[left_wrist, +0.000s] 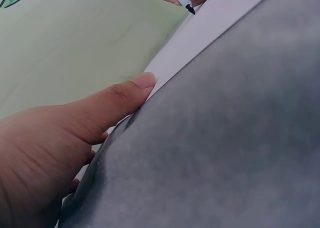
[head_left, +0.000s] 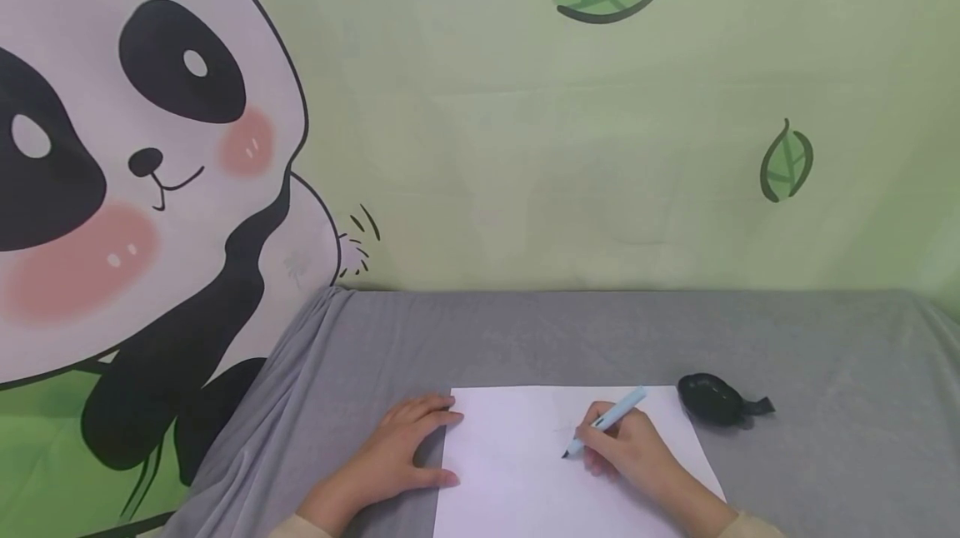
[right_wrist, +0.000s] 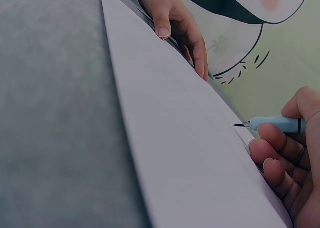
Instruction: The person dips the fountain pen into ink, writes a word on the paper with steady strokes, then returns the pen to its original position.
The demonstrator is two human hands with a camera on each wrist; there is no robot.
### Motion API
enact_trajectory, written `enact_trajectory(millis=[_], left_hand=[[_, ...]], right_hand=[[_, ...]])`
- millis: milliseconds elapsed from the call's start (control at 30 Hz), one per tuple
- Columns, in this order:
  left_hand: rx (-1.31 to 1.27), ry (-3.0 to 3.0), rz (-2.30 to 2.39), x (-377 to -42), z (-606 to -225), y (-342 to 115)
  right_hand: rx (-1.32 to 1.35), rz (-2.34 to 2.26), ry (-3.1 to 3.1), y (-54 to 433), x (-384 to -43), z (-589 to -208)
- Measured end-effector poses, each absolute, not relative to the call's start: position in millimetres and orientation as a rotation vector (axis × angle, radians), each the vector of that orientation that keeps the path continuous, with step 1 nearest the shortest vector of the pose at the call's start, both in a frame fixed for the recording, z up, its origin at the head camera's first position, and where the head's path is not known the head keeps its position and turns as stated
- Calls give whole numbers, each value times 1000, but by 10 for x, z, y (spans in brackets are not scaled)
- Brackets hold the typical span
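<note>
A sheet of white paper (head_left: 502, 463) lies on grey cloth. My right hand (head_left: 626, 446) pinches a light blue fountain pen (head_left: 618, 406) between thumb and fingers, its dark nib pointing down and left at the sheet. In the right wrist view the pen (right_wrist: 275, 124) has its nib close to the paper; whether it touches I cannot tell. Faint marks show on the sheet near the pen. My left hand (head_left: 397, 450) rests at the paper's left edge, fingers spread and thumb apart. The left wrist view shows that thumb (left_wrist: 120, 95) touching the edge.
A glossy black object with a rounded body and a tail-like end (head_left: 712, 401) lies by the sheet's upper right corner. Grey cloth (head_left: 847, 471) covers the table. Behind it hangs a pale green backdrop (head_left: 465, 146) with a printed panda and leaves.
</note>
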State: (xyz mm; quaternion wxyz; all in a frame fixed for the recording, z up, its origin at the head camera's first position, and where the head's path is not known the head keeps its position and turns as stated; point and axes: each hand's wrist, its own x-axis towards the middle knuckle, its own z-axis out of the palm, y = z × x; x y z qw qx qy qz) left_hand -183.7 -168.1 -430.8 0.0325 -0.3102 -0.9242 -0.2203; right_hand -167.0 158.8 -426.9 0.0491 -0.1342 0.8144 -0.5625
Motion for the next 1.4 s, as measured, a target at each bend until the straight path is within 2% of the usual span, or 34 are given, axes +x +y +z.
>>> enact_trajectory(millis=[300, 733, 900, 1133, 1400], left_hand=[[-965, -2844, -677, -1834, -4293, -1677], [-965, -2832, -684, -1826, -4311, -1683], [-967, -2822, -692, -1835, -4311, -1685], [-960, -2836, -696, -1830, -4292, -1677], [-964, -2828, -693, -1827, -4289, -1680]], right_hand=[[-477, -1706, 2483, 1596, -1673, -4286], [-425, -1718, 2489, 1603, -1678, -4283], [-302, -1776, 2491, 1601, -1686, -4255], [28, -1855, 2554, 1579, -1716, -4225], [106, -1841, 2589, 1572, -1720, -4223]])
